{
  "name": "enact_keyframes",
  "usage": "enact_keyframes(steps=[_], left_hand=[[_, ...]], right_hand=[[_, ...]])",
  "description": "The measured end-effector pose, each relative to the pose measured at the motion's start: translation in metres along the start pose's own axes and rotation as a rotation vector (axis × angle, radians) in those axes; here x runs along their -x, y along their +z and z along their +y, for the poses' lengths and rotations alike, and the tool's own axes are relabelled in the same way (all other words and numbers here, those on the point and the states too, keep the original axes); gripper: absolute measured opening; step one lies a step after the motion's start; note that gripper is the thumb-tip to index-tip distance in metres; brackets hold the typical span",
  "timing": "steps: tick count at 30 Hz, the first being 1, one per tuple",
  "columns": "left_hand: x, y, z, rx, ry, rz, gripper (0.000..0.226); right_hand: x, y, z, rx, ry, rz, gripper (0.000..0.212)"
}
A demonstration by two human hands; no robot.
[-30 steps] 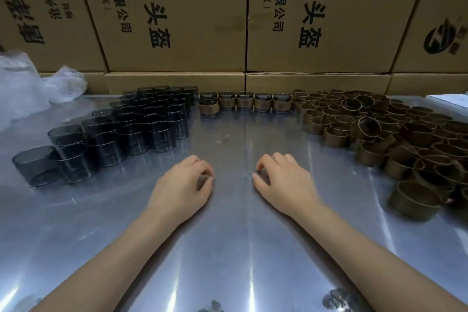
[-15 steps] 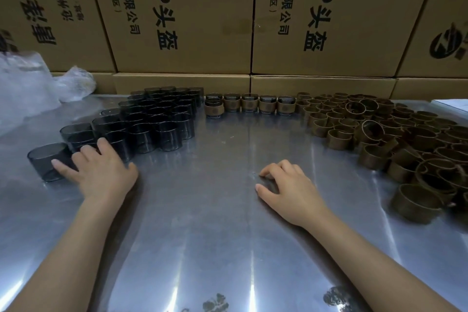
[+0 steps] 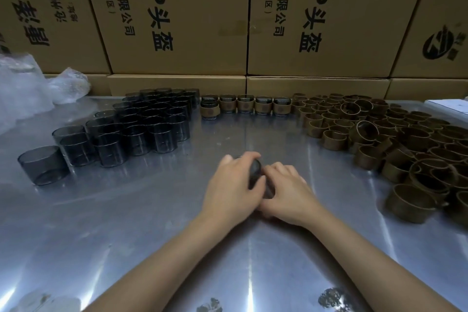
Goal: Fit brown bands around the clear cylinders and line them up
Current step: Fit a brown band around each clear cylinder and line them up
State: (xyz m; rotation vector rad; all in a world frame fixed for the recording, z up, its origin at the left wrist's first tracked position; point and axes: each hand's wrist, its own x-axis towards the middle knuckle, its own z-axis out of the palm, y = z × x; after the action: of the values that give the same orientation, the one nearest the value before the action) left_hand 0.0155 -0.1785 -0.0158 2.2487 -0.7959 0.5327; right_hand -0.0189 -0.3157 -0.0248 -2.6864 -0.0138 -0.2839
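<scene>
Left hand [image 3: 231, 186] is curled round a smoky clear cylinder [image 3: 254, 172] at the middle of the counter [image 3: 126, 223], fingers wrapped over its top and thumb along the near side, so that only a dark sliver of the glass shows between the knuckles. Right hand [image 3: 286, 194] sits just beside it, touching it, with its fingers bent in towards the cylinder; whether they pinch the glass or a band is hidden behind the left hand and blurred, so its hold cannot be told. Both forearms come up from the near edge and meet there. Beyond the hands, at the back of the counter, stands a short row of finished cylinders [image 3: 244, 106], each wearing a brown band round its waist, side by side in a line. To the left of that row a block of bare cylinders [image 3: 141, 129] stands upright in close ranks, spreading down towards the near left, where one cylinder [image 3: 41, 166] stands a little apart from the rest. To the right a loose heap of brown bands [image 3: 395, 139] covers the counter out to the edge, most lying flat, a few tipped on their sides. Crumpled clear plastic bags [image 3: 27, 88] lie at the far left. Cardboard boxes [image 3: 177, 15] printed with black characters are stacked along the back.
</scene>
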Motion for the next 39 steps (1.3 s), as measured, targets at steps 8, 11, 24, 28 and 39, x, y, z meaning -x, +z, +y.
enact_keyframes(steps=[8,11,24,28,39], left_hand=[[-0.018,0.023,0.007,0.726,-0.331,0.016,0.014],[-0.020,0.017,-0.005,0.672,-0.383,0.025,0.013],[-0.027,0.024,-0.016,0.185,-0.366,-0.192,0.041],[-0.030,0.016,-0.019,0.449,-0.433,-0.066,0.036],[-0.028,0.012,-0.021,0.490,-0.435,-0.088,0.032]], right_hand=[[-0.004,-0.002,0.006,-0.586,0.109,0.178,0.047],[-0.003,-0.002,0.005,-0.679,0.067,0.294,0.046],[-0.010,0.000,0.009,-0.460,0.113,0.317,0.059],[-0.010,-0.012,0.010,-0.459,0.110,0.425,0.066],[0.004,-0.058,0.083,0.032,0.727,0.430,0.038]])
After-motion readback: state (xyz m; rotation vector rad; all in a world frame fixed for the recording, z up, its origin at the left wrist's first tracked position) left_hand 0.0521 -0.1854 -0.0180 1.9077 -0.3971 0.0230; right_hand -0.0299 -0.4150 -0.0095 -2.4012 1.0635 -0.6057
